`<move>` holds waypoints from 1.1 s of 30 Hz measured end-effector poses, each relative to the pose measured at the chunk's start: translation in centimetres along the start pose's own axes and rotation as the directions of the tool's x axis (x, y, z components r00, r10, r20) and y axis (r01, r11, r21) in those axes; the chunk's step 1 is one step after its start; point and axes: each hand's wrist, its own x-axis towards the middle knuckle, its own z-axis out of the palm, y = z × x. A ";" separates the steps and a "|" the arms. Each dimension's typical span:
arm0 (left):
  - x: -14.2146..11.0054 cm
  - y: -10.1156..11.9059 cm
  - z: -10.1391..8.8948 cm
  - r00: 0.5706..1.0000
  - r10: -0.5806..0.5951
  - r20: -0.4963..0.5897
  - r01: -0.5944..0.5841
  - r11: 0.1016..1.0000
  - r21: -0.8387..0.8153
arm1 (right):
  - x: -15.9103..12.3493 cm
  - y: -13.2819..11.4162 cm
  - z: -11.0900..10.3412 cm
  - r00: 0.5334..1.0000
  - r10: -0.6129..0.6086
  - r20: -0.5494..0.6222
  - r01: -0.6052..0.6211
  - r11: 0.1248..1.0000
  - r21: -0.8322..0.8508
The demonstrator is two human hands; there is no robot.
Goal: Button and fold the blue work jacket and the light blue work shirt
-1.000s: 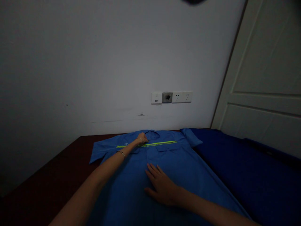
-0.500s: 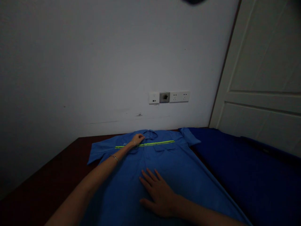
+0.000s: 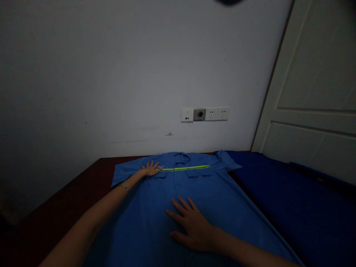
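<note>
Currently, your left hand (image 3: pixel 152 169) is on the upper chest of the blue shirt (image 3: pixel 180 185), fingers fanned out and released, gripping nothing. The shirt lies beneath these fingers; they meet the left end of the yellow-green stripe (image 3: pixel 191 168) and partly cover the white lettering (image 3: pixel 160 167). One bracelet sits at your left wrist, a second farther up the forearm.

Your right hand (image 3: pixel 196 228) is lower down on the shirt front, palm down, fingers spread and unclenched, pointing toward the far edge and slightly left. Cloth extends under and all around it; whether the whole palm makes contact, you cannot tell.

Shirt position: face up, laid out on the dark red tabletop (image 3: pixel 75 196), collar (image 3: pixel 182 158) close to the far edge by the wall (image 3: pixel 139 74). Left sleeve (image 3: pixel 122 171) lies near the far left corner; right sleeve (image 3: pixel 228 161) reaches onto the blue cloth (image 3: pixel 278 193) that lies to the right. The shirt body runs toward you and out of view.

Surroundings: a row of wall sockets (image 3: pixel 211 114) above the far edge; a pale panelled door (image 3: pixel 314 89) at right.
</note>
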 end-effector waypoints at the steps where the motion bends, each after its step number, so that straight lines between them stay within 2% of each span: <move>1: -0.1 -0.1 0.0 1.000 0.012 0.004 -0.012 1.000 0.002 | -0.1 -0.1 0.1 1.000 0.002 -0.003 -0.002 1.000 -0.004; 3: -0.4 -0.1 -0.1 0.999 0.031 -0.012 -0.031 0.999 0.013 | -0.2 -0.4 0.2 1.000 0.004 -0.010 -0.004 1.000 -0.016; 6: -1.4 0.2 0.1 0.993 0.045 -0.107 -0.041 0.998 0.041 | -0.3 -0.6 0.5 1.000 0.013 -0.027 -0.014 1.000 -0.028; 8: -2.7 0.7 0.3 0.982 0.077 -0.175 -0.065 0.995 0.076 | 0.1 -0.1 0.3 0.998 0.040 -0.057 -0.042 0.999 -0.034; 10: -4.5 1.6 0.6 0.966 0.161 -0.204 -0.136 0.982 0.132 | 1.1 1.2 -0.5 0.990 0.077 -0.114 -0.084 0.995 -0.062; 13: -7.8 3.7 1.0 0.922 0.353 -0.161 -0.317 0.924 0.213 | 3.8 4.4 -2.1 0.972 0.108 -0.209 -0.141 0.979 -0.145; 15: -9.7 5.2 1.4 0.881 0.462 -0.105 -0.432 0.874 0.224 | 6.2 6.7 -3.1 0.968 0.108 -0.227 -0.156 0.966 -0.205; 17: -11.1 6.3 1.7 0.849 0.526 -0.048 -0.507 0.836 0.210 | 8.7 8.8 -3.6 0.977 0.087 -0.195 -0.133 0.963 -0.235; 22: -12.3 6.7 2.5 0.843 0.534 0.062 -0.537 0.833 0.134 | 12.4 11.5 -2.6 0.981 0.143 -0.130 -0.171 0.955 -0.241; 26: -12.3 6.1 2.9 0.839 0.542 0.039 -0.542 0.829 0.135 | 12.6 12.3 -1.6 0.974 0.156 -0.162 -0.193 0.951 -0.241; 33: -13.1 5.8 3.0 0.828 0.560 0.013 -0.556 0.819 0.144 | 12.7 12.6 -1.1 0.965 0.171 -0.197 -0.217 0.946 -0.243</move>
